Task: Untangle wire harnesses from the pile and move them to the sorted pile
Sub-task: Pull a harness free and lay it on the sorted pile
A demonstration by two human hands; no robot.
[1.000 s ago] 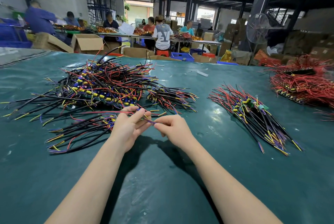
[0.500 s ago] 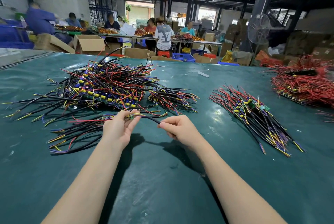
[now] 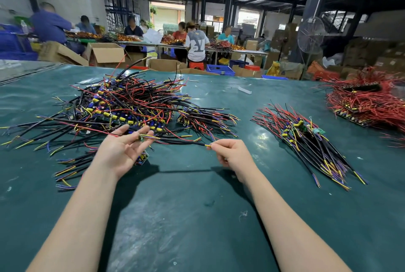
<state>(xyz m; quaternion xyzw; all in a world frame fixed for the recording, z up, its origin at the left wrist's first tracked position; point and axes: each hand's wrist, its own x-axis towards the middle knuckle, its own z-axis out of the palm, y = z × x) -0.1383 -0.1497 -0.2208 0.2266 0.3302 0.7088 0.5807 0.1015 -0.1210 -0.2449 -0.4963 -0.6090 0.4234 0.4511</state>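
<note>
A single wire harness (image 3: 179, 142), a black cable with coloured leads, is stretched level between my hands just above the green table (image 3: 197, 217). My left hand (image 3: 122, 151) is palm up with its fingers spread, and the harness's small board end is caught between its fingertips. My right hand (image 3: 232, 154) pinches the yellow-tipped far end. Behind my left hand lies the big tangled pile (image 3: 122, 105) of black, red, yellow and blue wires. The sorted pile (image 3: 306, 140) lies to the right of my right hand, its wires all running one way.
A heap of red-wired boards (image 3: 368, 105) sits at the far right edge. Several loose harnesses (image 3: 70, 164) lie left of my left wrist. A small white strip (image 3: 245, 90) lies near the far edge. People work at tables behind, among cardboard boxes (image 3: 105, 52).
My hands have drawn apart, the right one moving right, so the harness is pulled out straight. My left hand has turned palm up and its fingers have spread.
</note>
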